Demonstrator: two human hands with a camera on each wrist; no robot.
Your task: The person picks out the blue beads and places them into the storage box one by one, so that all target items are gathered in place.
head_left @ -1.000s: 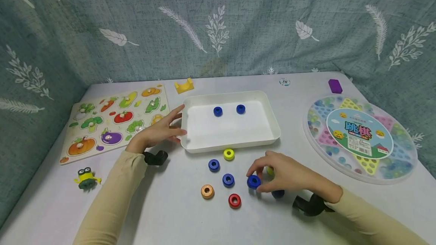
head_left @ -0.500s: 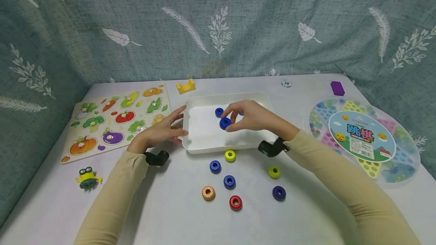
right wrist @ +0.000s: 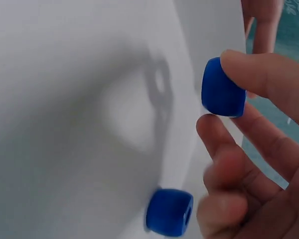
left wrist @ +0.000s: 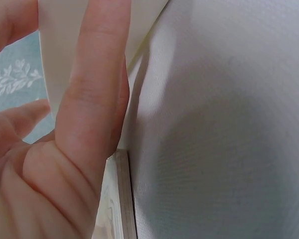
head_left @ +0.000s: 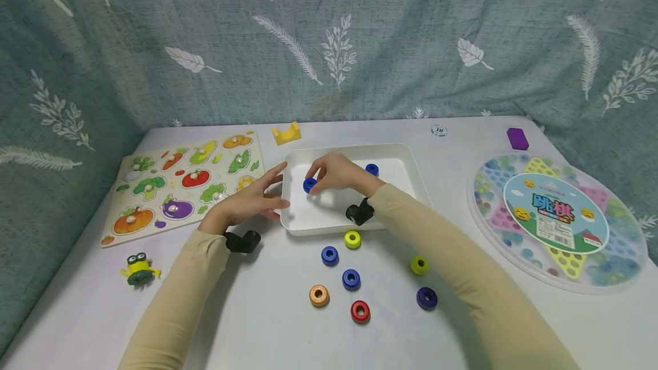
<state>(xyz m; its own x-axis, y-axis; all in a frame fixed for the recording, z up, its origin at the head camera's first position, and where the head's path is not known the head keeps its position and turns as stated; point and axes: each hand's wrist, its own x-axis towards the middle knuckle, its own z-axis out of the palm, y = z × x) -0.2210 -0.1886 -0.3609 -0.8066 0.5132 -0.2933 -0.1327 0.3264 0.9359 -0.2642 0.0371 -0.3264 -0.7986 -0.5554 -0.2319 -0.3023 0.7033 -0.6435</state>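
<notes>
My right hand (head_left: pixel 329 173) reaches over the white tray (head_left: pixel 411 159) and pinches a blue ring (head_left: pixel 310 185) between thumb and fingertips near the tray's left side. The right wrist view shows this held ring (right wrist: pixel 223 88) just above the tray floor (right wrist: pixel 65 99), with a second blue ring (right wrist: pixel 169 212) lying on its side nearby. Another blue ring (head_left: pixel 372 169) lies at the tray's back. My left hand (head_left: pixel 254 201) rests with straight fingers (left wrist: pixel 89 99) against the tray's left wall (left wrist: pixel 55 55). Several loose rings lie in front of the tray, among them yellow-green (head_left: pixel 352 238), blue (head_left: pixel 329 255) and red (head_left: pixel 360 311).
A vegetable peg puzzle (head_left: pixel 190 181) lies at the left, with a small yellow toy figure (head_left: pixel 139 269) in front of it. A round marble game box (head_left: pixel 555 218) fills the right side. A yellow block (head_left: pixel 287 133), a small round chip (head_left: pixel 438 129) and a purple block (head_left: pixel 517 138) sit at the back.
My right hand picked a blue ring off the table, carried it over the tray, then moved it left and lower inside. The left hand has stayed at the tray's edge.
</notes>
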